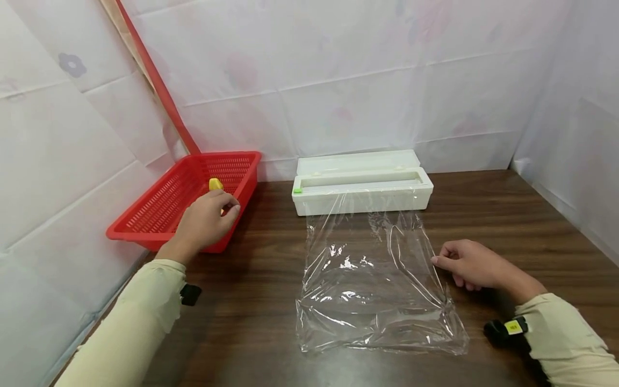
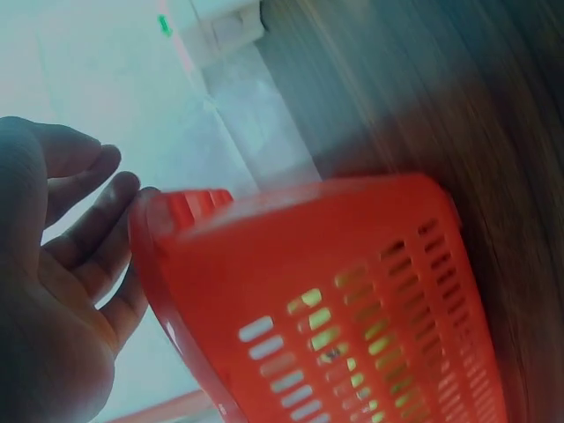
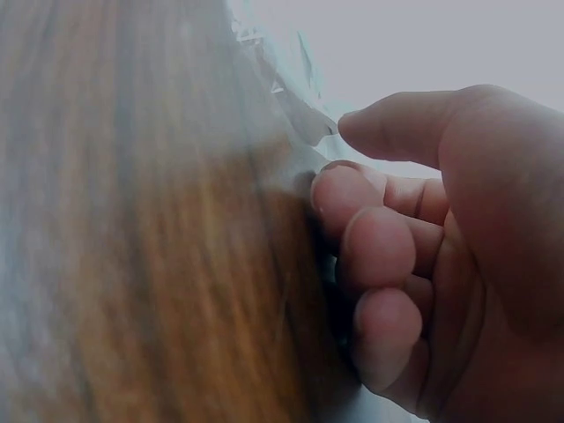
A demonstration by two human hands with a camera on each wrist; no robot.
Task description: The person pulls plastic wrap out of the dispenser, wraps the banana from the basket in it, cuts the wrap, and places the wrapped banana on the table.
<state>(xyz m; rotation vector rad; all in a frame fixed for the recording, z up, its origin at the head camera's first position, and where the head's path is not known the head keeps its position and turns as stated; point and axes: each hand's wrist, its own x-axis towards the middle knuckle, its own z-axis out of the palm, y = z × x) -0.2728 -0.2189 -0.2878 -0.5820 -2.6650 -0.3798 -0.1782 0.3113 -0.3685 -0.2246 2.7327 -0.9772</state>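
Observation:
A clear sheet of plastic wrap [image 1: 372, 279] lies on the dark wooden table [image 1: 508, 215], pulled out from a white dispenser box [image 1: 361, 185]. My right hand [image 1: 466, 263] rests at the sheet's right edge. Its fingers are curled, and the thumb and forefinger [image 3: 348, 189] close on the wrap's edge [image 3: 300, 123]. My left hand [image 1: 208, 217] hovers over the near right corner of a red slotted basket [image 1: 164, 207], fingers relaxed [image 2: 88, 220] and holding nothing. A small yellow object [image 1: 215, 184] lies in the basket just beyond the left fingertips.
Pale cloth walls enclose the table at the back, left and right. A red pole [image 1: 159, 86] leans against the back-left wall behind the basket. The red basket's outer wall [image 2: 352, 300] sits close beside my left palm.

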